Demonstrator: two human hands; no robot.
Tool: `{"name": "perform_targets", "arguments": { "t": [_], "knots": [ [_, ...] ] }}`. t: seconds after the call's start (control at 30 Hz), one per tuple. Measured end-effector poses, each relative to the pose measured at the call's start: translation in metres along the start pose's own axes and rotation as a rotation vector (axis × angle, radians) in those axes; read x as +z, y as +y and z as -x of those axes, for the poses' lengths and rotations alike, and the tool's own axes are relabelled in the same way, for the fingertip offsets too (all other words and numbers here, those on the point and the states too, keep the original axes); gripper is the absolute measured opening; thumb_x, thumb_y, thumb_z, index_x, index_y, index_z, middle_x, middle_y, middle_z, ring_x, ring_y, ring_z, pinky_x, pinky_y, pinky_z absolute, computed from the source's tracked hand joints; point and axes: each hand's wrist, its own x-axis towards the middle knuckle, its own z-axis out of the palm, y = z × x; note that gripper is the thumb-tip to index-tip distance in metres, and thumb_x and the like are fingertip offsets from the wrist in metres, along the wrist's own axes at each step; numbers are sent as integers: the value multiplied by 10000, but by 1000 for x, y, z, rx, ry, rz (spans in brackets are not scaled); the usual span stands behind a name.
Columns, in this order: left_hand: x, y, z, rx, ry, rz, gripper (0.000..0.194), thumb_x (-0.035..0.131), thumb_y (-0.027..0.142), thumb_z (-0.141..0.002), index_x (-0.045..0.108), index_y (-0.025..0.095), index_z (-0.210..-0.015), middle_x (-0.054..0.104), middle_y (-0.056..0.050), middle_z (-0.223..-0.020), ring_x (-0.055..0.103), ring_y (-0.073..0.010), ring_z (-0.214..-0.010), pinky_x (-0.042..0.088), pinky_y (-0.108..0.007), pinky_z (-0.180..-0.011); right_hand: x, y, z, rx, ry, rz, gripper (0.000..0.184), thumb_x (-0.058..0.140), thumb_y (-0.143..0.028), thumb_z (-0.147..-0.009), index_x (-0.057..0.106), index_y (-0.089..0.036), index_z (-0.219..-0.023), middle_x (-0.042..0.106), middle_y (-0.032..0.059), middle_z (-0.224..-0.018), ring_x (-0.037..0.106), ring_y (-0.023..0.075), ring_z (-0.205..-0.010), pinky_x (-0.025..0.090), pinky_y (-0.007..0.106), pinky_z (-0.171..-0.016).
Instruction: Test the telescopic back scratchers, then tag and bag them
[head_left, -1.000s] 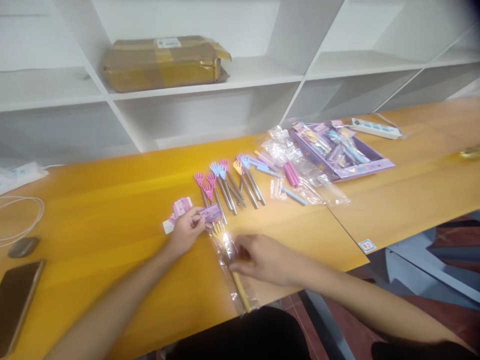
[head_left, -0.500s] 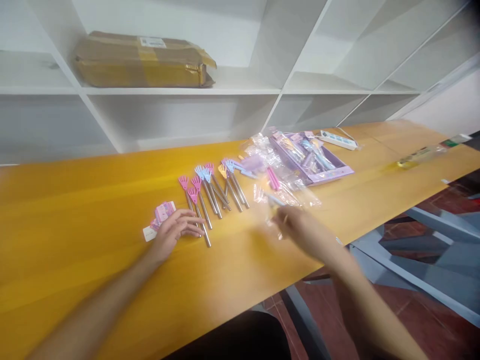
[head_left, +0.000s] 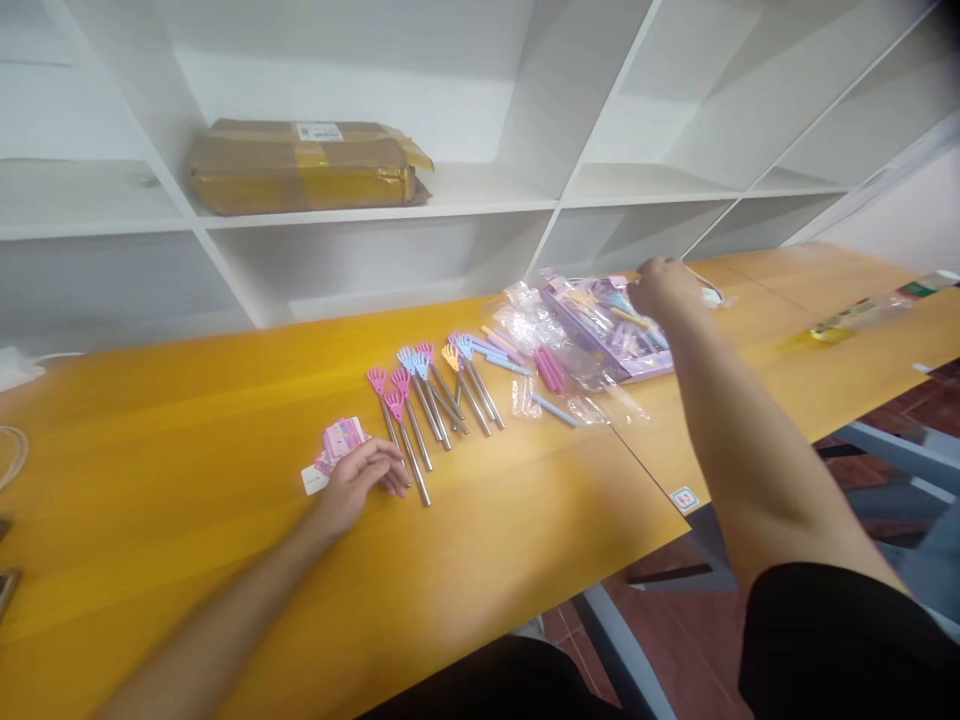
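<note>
My left hand rests on the table with loosely bent fingers apart and nothing in them. Under and beside it lie a stack of pink printed cards and the metal rods of several telescopic back scratchers, with pink, blue and orange hand-shaped heads. My right hand reaches over the right side of a purple display box of wrapped pieces. Its fingers are turned away, so whether they grip anything is hidden. A light blue stick and pink handles lie between the hands.
Clear plastic bags overlap the box's left side. A taped cardboard parcel sits in the white shelf behind the table. A seam crosses the tabletop near a small sticker. A long wrapped item lies far right.
My right hand has moved from the table's middle, up and right to the purple box. The blue stick now lies on the table. My left hand stays by the cards.
</note>
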Motion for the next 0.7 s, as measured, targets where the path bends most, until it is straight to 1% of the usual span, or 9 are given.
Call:
{"name": "perform_targets", "arguments": {
  "t": [0.07, 0.13, 0.17, 0.23, 0.33, 0.43, 0.5, 0.6, 0.7],
  "knots": [
    [1, 0, 0, 7, -9, -41, 192, 544, 335, -1063, 639, 172, -1093, 801, -77, -940, 757, -196, -747, 538, -317, -706, 14, -27, 24, -69, -58, -81, 359, 511, -259, -1081, 746, -1, -1165, 713, 250, -1166, 661, 169, -892, 374, 316, -757],
    [3, 1, 2, 4, -22, -86, 173, 537, 307, -1055, 646, 174, -1069, 788, -59, -908, 746, -185, -739, 529, -311, -707, 28, -57, 59, -131, -99, -149, 271, 564, -265, -1041, 766, -97, -1110, 738, 174, -1088, 657, 189, -856, 403, 304, -757],
    [4, 1, 2, 1, -29, -107, 162, 532, 286, -1049, 650, 176, -1063, 780, -51, -896, 742, -180, -744, 527, -308, -714, 34, -71, 80, -160, -127, -233, 237, 582, -261, -1018, 766, -122, -1072, 739, 158, -1067, 654, 208, -842, 412, 311, -746],
    [5, 3, 4, -3, -43, -140, 141, 529, 236, -1031, 656, 180, -1055, 767, -38, -882, 733, -173, -762, 522, -304, -729, 45, -96, 118, -234, -141, -375, 220, 585, -295, -1005, 756, -157, -1024, 738, 135, -1047, 651, 226, -824, 424, 320, -729],
    [6, 4, 7, 0, -71, -166, 134, 528, 191, -1011, 657, 187, -1047, 745, -25, -875, 711, -163, -776, 513, -299, -739, 55, -121, 157, -270, -104, -428, 267, 516, -346, -1037, 731, -187, -1046, 731, 116, -1074, 653, 242, -866, 440, 329, -761],
    [6, 5, 7, 4, -97, -192, 136, 534, 178, -1004, 663, 190, -1048, 725, -23, -894, 690, -158, -798, 514, -301, -765, 59, -131, 171, -290, -39, -425, 302, 463, -354, -1060, 718, -195, -1028, 732, 117, -1079, 656, 251, -907, 450, 346, -818],
    [5, 6, 7, 15, -101, -218, 147, 537, 166, -993, 674, 190, -1042, 724, -28, -905, 682, -162, -818, 517, -303, -776, 59, -133, 173, -317, -56, -415, 321, 467, -391, -1069, 717, -204, -997, 743, 106, -1086, 666, 243, -903, 450, 344, -812],
    [3, 6, 6, 29, -110, -264, 180, 519, 166, -994, 697, 186, -1012, 736, -34, -875, 674, -167, -798, 519, -303, -757, 54, -135, 176, -372, -181, -388, 371, 492, -490, -1071, 716, -217, -960, 760, 92, -1115, 687, 239, -913, 430, 326, -736],
    [3, 7, 6, 27, -122, -291, 192, 514, 181, -1001, 706, 184, -1000, 737, -34, -849, 672, -169, -781, 521, -305, -755, 47, -138, 179, -393, -324, -341, 370, 534, -524, -1048, 707, -220, -927, 776, 87, -1041, 701, 240, -898, 400, 313, -676]
  ]
}}
